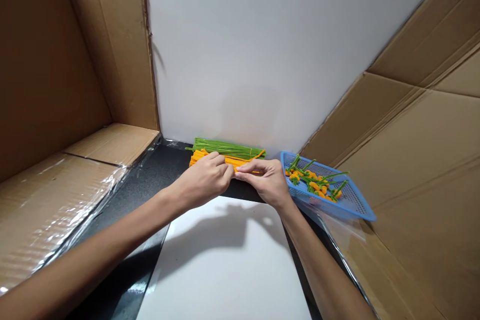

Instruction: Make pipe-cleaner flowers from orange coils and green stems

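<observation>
The left hand (210, 175) and right hand (270, 182) are tightly pinching what seems an orange strand (236, 169) by the orange bundle (194, 159), the next move calling for steady fingertips

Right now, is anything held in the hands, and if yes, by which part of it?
The left hand and right hand appear to pinch an orange fuzzy stem between them; whether by its end or middle is hidden.

From my distant station, I see a plain, pale wall (240, 35) at twelve o'clock. Brown cardboard (123, 45) stands at ten o'clock, and creased cardboard panels (420, 130) slope at three o'clock. The worktop (150, 175) is black; near eight o'clock, clear plastic (86, 205) shines with bright streaks.
</observation>
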Demonstrator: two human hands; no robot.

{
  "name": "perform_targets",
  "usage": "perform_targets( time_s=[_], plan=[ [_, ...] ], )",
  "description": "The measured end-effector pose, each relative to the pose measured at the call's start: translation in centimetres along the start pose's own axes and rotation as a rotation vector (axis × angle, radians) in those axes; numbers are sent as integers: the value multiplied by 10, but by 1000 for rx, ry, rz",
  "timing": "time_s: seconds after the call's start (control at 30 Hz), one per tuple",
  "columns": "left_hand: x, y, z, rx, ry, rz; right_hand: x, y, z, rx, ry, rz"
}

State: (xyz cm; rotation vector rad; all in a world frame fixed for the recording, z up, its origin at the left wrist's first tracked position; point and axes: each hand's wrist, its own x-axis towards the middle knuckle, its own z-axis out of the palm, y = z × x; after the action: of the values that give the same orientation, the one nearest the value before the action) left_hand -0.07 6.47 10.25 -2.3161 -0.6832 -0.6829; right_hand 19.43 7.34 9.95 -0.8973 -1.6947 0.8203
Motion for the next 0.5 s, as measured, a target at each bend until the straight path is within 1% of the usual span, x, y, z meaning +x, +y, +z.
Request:
perform_targets(
  time_s=[0.1, 0.23, 0.3, 0.4, 0.5],
  plan=[
    [-4, -3, 8, -100, 4, -50, 0, 1, 0, -49, 13, -21],
    [-9, -6, 16, -259, 112, -160, 0, 2, -1, -48, 8, -6],
    [-9, -8, 15, -286, 152, -146, 0, 0, -3, -41, 2, -2],
    [-8, -9, 12, -299, 193, -78, 1, -5, -5, -54, -31, -9],
    [-8, -10, 11, -299, 211, -99, 1, -11, -6, -61, -58, -5]
  ],
)
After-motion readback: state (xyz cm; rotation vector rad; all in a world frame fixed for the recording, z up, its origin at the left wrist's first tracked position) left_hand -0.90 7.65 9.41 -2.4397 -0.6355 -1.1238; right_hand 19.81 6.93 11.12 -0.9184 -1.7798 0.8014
